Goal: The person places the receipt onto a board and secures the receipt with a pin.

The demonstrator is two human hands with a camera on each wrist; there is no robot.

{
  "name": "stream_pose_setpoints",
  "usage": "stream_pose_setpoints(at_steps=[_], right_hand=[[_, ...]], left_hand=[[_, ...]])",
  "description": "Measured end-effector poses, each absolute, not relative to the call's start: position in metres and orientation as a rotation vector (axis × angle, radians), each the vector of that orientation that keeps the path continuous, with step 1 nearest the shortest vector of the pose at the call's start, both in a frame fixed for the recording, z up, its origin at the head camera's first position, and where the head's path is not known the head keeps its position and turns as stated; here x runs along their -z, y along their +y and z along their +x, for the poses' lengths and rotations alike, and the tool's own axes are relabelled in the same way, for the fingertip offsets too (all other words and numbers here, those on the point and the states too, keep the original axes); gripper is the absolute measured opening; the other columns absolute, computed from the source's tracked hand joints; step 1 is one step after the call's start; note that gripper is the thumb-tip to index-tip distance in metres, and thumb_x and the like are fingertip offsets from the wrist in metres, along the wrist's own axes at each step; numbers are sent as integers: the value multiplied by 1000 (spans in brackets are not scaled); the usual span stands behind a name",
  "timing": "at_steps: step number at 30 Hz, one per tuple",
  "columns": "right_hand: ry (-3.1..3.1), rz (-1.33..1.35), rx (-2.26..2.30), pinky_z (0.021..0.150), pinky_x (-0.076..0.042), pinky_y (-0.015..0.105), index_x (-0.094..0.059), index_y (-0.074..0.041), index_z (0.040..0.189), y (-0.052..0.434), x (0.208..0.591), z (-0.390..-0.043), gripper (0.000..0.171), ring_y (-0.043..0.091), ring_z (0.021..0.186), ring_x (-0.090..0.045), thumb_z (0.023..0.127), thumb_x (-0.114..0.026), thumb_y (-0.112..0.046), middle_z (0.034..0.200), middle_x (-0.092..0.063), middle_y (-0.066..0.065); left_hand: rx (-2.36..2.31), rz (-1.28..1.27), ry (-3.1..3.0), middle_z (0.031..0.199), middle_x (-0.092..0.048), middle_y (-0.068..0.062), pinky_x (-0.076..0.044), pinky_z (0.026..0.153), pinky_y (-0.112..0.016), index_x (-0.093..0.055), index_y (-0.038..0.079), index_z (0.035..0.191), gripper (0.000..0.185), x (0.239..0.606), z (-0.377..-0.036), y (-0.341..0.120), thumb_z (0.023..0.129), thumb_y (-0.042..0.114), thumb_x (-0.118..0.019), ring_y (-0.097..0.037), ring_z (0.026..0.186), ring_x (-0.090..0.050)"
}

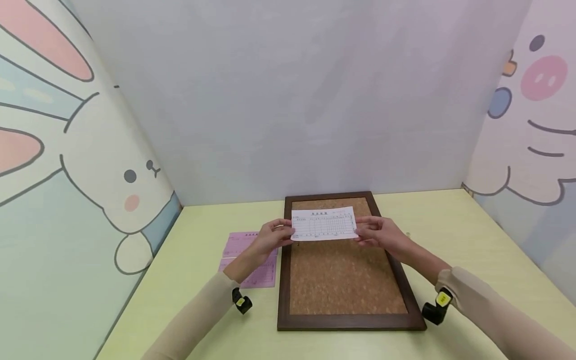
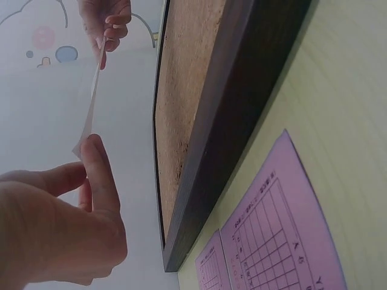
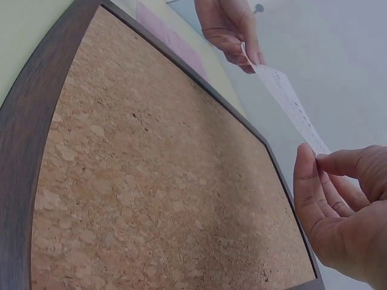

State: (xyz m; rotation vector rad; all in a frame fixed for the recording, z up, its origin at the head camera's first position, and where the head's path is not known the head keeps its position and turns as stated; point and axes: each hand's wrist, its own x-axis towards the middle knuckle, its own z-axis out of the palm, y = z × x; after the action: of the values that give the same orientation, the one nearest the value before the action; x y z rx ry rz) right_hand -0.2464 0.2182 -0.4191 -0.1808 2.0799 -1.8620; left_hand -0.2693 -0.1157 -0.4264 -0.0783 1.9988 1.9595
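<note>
A white printed form (image 1: 323,224) with a ruled grid is stretched between both hands above the upper part of a cork board (image 1: 346,280). My left hand (image 1: 272,236) pinches its left edge between thumb and fingers. At the opposite edge, my right hand (image 1: 379,232) pinches the paper the same way. In the right wrist view the slip (image 3: 290,103) runs slanting from one hand to the other, raised off the cork. The left wrist view shows the sheet (image 2: 92,115) almost edge-on and slightly bowed.
Pink printed forms (image 1: 249,275) lie on the pale yellow table (image 1: 198,280) left of the board, partly behind the left forearm. A dark brown wooden frame (image 1: 351,322) borders the cork. A grey-white wall (image 1: 297,100) rises behind, with cartoon-painted panels on both sides.
</note>
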Motion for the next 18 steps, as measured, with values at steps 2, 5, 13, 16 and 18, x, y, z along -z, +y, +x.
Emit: stream_pose_setpoints(at_steps=[2,5,13,16,18], right_hand=[[2079,-173,1868,89,-61,36,-40,12,148,220,420,-246,57,19,96,-74,102,-63,-12,108,-72,7],[2095,-162,1861,87,-62,34,-40,13,148,224,421,-245,56,19,96,-73,102,-62,-11,108,-72,7],[2126,-132,1856,90,-61,38,-42,11,147,229,425,-248,52,19,96,-74,103,-61,-10,110,-71,8],[2127,-149,1851,93,-60,40,-42,11,147,230,427,-251,53,20,97,-74,103,-61,-11,111,-71,9],[2129,-139,1852,92,-60,39,-43,11,146,232,430,-252,52,21,96,-74,103,-61,-10,111,-70,10]], left_hand=[[-1962,-76,1987,121,-69,-13,-60,86,-27,-60,2,131,34,428,-270,-114,98,10,-67,-15,101,-70],[-1950,-48,1980,123,-69,-14,-60,87,-28,-59,2,133,37,429,-270,-112,99,11,-67,-16,102,-70],[-1948,-59,1978,117,-69,-12,-60,89,-29,-61,4,132,35,428,-274,-107,98,9,-68,-15,97,-70],[-1963,-69,1982,113,-69,-11,-61,87,-29,-62,2,130,33,432,-277,-105,98,7,-67,-14,94,-70],[-1965,-67,1968,110,-70,-9,-61,86,-28,-62,1,130,33,436,-278,-102,98,6,-67,-12,92,-70]])
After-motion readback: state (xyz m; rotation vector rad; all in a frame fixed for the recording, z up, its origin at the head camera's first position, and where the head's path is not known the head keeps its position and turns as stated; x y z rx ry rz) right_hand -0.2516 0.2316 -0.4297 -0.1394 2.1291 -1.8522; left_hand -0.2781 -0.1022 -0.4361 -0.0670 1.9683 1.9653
